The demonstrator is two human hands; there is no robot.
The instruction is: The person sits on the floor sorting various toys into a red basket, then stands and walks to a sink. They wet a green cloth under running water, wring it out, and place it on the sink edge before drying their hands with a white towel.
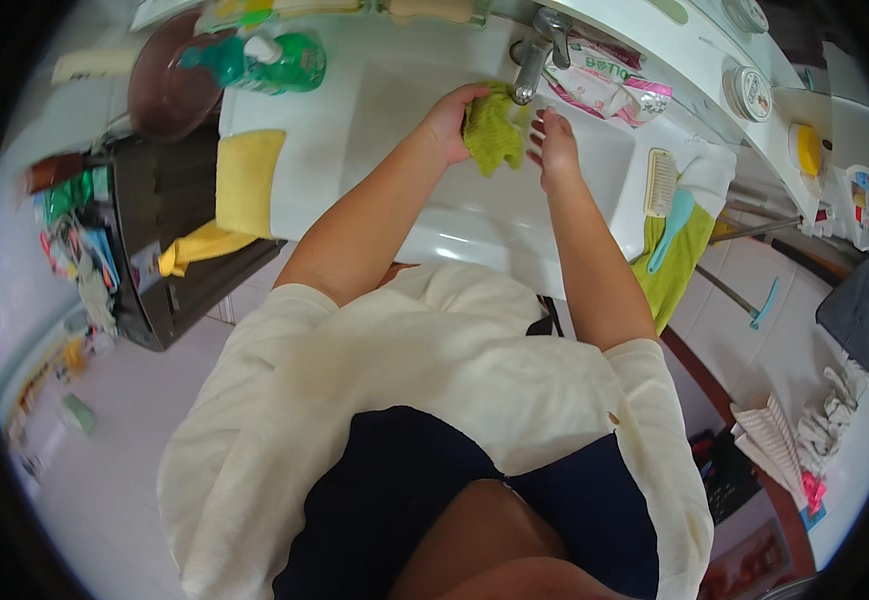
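A crumpled green cloth [493, 133] hangs from my left hand [455, 124], over the basin of a white sink [382, 112]. Just right of the cloth, my right hand [555, 146] is held with its fingers apart and nothing in it. The chrome faucet [530, 67] reaches out above the basin between both hands, its spout close to the cloth's upper edge. Whether water runs from it I cannot tell. Part of my left hand's fingers is hidden behind the cloth.
Green pump bottles [296, 64] and a yellow cloth [251, 182] lie on the sink's left side. Pink and white packets [607, 86] sit behind the faucet. At the right edge are a brush [660, 182], a light-blue-handled utensil [672, 229] and another green cloth [671, 274].
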